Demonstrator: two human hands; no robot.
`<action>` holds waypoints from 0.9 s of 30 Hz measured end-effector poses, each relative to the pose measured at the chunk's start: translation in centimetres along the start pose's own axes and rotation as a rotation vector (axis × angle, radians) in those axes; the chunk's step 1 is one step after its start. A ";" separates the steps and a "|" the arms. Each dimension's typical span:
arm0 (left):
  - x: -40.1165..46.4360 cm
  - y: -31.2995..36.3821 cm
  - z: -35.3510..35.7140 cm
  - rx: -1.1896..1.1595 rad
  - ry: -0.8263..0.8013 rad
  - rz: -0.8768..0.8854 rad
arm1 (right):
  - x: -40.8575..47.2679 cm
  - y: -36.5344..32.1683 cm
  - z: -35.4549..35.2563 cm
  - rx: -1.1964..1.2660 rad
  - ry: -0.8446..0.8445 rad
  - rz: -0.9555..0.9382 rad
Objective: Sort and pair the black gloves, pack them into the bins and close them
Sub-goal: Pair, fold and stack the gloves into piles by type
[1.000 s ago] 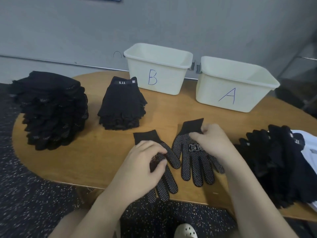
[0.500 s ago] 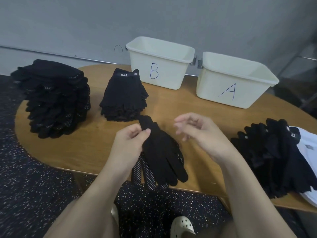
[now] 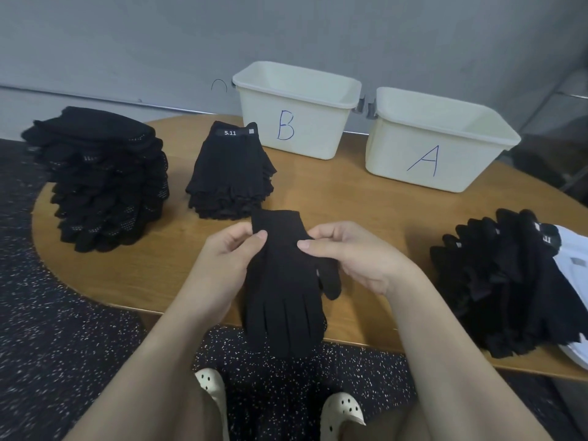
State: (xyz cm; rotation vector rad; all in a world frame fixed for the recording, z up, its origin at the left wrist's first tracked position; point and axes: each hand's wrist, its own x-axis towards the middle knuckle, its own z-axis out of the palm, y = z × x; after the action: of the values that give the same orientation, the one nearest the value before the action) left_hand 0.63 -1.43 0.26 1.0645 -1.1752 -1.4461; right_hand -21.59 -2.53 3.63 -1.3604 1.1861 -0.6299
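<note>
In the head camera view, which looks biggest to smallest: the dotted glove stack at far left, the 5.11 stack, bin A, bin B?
1. Dotted glove stack and bin A: look alike, so unranked.
2. Bin B.
3. 5.11 stack.
Nearness may skew these.

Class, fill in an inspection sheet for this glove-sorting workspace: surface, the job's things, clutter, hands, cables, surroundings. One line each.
Surface: rounded wooden table, bare wood between the piles.
Job's things: bin B and bin A at the back, open, no lids seen; tall dotted-glove stack far left; 5.11 glove stack beside it; loose glove pile right; held gloves at the front edge.
Clutter: white item under the right pile.
Hands: left hand and right hand both pinch the held gloves' cuff.
Cables: nothing seen.
Surroundings: grey wall, speckled dark floor.
</note>
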 end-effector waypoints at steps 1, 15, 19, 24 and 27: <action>0.2 -0.1 -0.1 0.071 0.048 0.002 | 0.1 0.0 0.1 0.000 0.023 -0.009; 3.1 0.1 -1.0 0.562 0.249 0.059 | 1.8 0.8 0.5 -0.235 0.302 0.006; 3.2 -0.1 -1.1 0.705 0.264 0.064 | 2.0 1.3 0.3 -0.338 0.329 0.006; 3.2 -0.2 -1.0 0.795 0.296 0.065 | 2.2 2.0 0.3 -0.466 0.362 -0.017; 3.2 -0.2 -0.9 0.844 0.319 0.053 | 2.3 2.3 0.3 -0.510 0.375 -0.028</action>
State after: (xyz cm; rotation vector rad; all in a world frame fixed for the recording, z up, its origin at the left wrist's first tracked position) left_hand 0.94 -4.68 -0.25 1.7316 -1.5919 -0.6691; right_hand -21.16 -4.06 0.75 -1.7325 1.7141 -0.6445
